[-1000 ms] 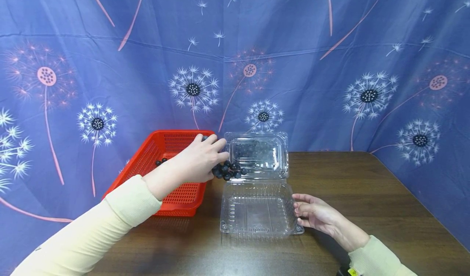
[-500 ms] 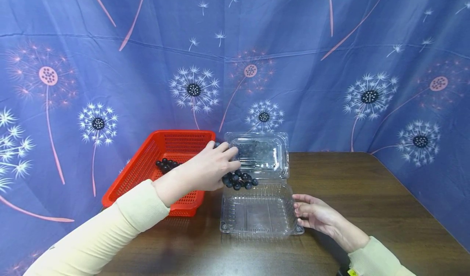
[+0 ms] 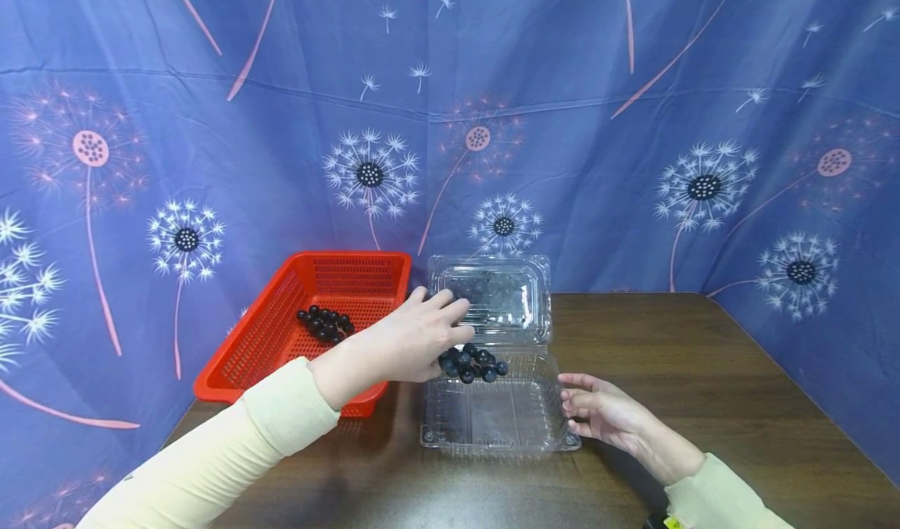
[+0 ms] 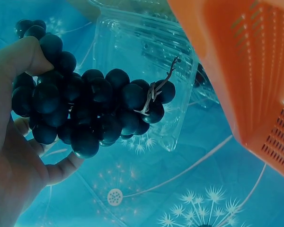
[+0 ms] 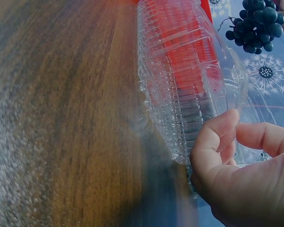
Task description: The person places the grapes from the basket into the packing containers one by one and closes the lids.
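Note:
A bunch of dark grapes (image 3: pixel 476 363) hangs from my left hand (image 3: pixel 411 340), above the back part of a clear plastic clamshell box (image 3: pixel 495 427). The left wrist view shows thumb and fingers curled round one end of the bunch (image 4: pixel 94 109), with a bare stem at its other end. The box stands with its lid (image 3: pixel 506 298) raised at the back. At the box's right side, my right hand (image 3: pixel 612 416) holds the rim; in the right wrist view, thumb and finger of that hand (image 5: pixel 251 175) pinch the edge.
To the left stands a red perforated basket (image 3: pixel 232 361) with another dark grape bunch (image 3: pixel 326 324) inside. All stand on a brown wooden table (image 3: pixel 675 373). A blue dandelion-print cloth (image 3: pixel 583 177) hangs behind it.
My left hand has carried the grapes right and a little toward me, from the basket's edge to over the box. The bunch in the basket shows more fully. My right hand has stayed put.

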`<state>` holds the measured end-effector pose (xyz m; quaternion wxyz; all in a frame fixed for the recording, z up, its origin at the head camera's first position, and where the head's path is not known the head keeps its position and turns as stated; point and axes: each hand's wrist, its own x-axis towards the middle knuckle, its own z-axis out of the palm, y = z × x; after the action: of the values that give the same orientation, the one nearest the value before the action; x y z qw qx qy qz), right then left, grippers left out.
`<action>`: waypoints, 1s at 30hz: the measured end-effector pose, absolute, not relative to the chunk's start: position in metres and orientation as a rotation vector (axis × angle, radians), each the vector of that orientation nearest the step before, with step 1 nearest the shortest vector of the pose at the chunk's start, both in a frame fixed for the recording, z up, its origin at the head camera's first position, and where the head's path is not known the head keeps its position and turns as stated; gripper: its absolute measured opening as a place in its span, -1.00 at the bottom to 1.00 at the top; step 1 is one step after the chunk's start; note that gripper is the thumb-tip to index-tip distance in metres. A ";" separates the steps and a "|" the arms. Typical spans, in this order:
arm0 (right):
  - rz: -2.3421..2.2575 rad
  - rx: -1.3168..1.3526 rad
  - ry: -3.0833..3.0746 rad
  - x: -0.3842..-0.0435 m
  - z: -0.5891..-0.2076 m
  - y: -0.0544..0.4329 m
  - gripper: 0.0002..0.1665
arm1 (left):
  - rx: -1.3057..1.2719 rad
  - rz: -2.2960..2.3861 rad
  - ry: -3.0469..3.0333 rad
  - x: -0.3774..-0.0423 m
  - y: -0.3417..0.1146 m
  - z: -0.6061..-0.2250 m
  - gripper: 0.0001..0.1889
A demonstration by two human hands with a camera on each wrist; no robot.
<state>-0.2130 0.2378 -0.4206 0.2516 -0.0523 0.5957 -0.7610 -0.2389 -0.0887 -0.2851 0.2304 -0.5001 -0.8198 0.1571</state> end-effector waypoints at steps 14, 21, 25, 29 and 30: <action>-2.049 -0.139 1.664 -0.213 -0.422 0.236 -0.29 | -1.438 0.355 -2.272 -0.236 -0.079 -0.303 -0.57; -2.047 -0.125 1.666 -0.214 -0.424 0.236 -0.28 | -1.467 0.353 -2.258 -0.234 -0.075 -0.313 -0.58; -2.050 -0.124 1.658 -0.214 -0.423 0.236 -0.28 | -1.483 0.352 -2.241 -0.234 -0.074 -0.319 -0.57; -2.051 -0.127 1.653 -0.214 -0.423 0.237 -0.29 | -1.489 0.356 -2.234 -0.233 -0.073 -0.324 -0.56; -2.053 -0.128 1.652 -0.214 -0.422 0.237 -0.30 | -1.492 0.355 -2.235 -0.233 -0.072 -0.325 -0.55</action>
<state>-0.2136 0.2368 -0.4224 0.2492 -0.0471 0.6064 -0.7536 -0.2334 -0.0723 -0.3247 0.2138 -0.5378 -0.8054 0.1281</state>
